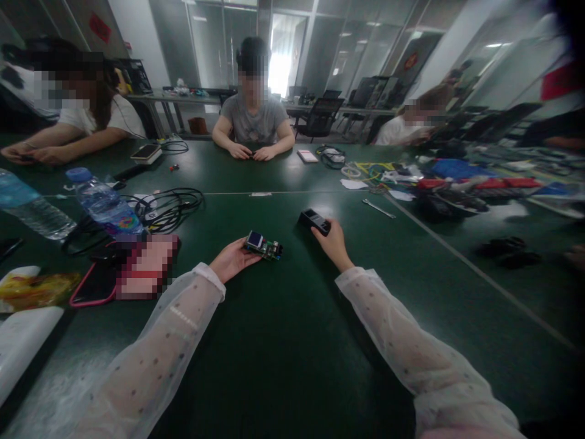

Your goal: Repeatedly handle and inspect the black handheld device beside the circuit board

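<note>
My left hand [232, 261] is closed on a small green circuit board [270, 249] that carries a little dark screen at its left end. It holds the board just above the green table [283, 341]. To the right, my right hand [334, 242] grips a black box-shaped device casing [314, 221] by its near right end. Small pale markings show on the casing's top, too small to read. The casing is at or close to the table surface; whether it touches I cannot tell. Board and casing are apart.
At left are water bottles [105, 204], coiled black cables [176, 207] and a pink-edged phone [94, 283]. A wrench [378, 208] lies beyond my right hand. Cables, bags and tools [479, 183] crowd the right side. A person in grey [253, 122] sits opposite, with others at left and right.
</note>
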The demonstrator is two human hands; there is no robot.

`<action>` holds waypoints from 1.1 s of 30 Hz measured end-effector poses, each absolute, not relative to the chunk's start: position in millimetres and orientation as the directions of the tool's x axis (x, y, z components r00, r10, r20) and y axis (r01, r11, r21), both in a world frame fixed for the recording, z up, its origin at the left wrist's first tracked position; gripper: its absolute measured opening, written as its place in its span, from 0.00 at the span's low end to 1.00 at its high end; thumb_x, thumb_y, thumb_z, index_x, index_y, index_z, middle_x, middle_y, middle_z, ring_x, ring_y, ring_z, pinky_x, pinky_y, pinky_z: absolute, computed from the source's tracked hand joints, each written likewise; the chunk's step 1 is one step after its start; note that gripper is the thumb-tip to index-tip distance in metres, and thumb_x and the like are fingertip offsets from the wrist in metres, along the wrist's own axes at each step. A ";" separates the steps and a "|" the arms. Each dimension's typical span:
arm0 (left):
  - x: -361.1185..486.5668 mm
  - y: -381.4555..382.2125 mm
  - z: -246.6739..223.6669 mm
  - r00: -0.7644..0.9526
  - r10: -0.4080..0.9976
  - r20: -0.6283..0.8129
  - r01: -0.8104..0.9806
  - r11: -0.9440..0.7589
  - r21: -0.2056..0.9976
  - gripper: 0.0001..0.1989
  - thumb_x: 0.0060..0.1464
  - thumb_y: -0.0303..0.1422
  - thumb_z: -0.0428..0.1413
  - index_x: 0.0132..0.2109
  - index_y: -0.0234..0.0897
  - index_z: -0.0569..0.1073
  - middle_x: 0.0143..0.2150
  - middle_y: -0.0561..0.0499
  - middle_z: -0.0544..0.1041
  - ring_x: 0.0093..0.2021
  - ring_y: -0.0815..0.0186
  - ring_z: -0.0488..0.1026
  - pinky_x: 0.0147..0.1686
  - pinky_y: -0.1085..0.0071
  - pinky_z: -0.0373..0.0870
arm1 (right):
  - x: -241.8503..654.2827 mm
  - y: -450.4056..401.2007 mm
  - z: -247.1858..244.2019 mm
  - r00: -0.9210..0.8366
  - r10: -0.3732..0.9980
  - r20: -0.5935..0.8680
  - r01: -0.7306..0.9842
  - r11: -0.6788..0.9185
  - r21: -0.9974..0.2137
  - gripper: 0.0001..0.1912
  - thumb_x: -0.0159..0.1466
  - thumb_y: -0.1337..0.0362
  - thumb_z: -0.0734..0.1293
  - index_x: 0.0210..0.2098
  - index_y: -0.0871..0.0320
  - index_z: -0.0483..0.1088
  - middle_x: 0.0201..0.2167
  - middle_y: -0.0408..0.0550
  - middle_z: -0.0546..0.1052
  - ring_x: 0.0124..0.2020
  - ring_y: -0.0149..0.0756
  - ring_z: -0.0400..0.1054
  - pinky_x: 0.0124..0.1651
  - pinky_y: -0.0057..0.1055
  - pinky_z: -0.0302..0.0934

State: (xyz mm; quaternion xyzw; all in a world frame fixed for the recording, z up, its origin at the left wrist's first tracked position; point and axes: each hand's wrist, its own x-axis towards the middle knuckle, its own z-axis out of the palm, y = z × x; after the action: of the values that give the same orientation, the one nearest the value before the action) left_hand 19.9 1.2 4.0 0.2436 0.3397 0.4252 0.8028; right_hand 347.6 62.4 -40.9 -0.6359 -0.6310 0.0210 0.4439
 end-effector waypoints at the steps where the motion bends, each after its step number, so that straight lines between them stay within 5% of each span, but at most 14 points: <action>1: 20.0 1.2 4.0 0.406 0.848 -0.341 -0.517 0.521 0.679 0.16 0.64 0.29 0.49 0.57 0.29 0.66 0.50 0.34 0.74 0.47 0.56 0.76 0.53 0.58 0.69 | 347.8 62.5 -41.2 0.199 0.819 0.538 0.789 0.192 -0.584 0.29 0.56 0.46 0.67 0.47 0.62 0.66 0.41 0.59 0.73 0.42 0.50 0.66 0.46 0.47 0.62; 33: 23.8 -4.4 13.2 0.345 0.876 -0.337 -0.487 0.474 0.734 0.14 0.62 0.24 0.52 0.54 0.29 0.68 0.49 0.35 0.76 0.45 0.57 0.78 0.50 0.59 0.72 | 348.5 63.5 -44.2 0.174 0.822 0.542 0.822 0.182 -0.540 0.26 0.57 0.52 0.68 0.48 0.64 0.65 0.42 0.61 0.73 0.43 0.51 0.67 0.46 0.46 0.62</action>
State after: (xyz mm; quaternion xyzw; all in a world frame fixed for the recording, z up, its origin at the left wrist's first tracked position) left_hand 23.8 -4.4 13.2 0.2651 0.3672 0.4390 0.7760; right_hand 348.5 63.5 -44.2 -0.6395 -0.6427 0.0005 0.4219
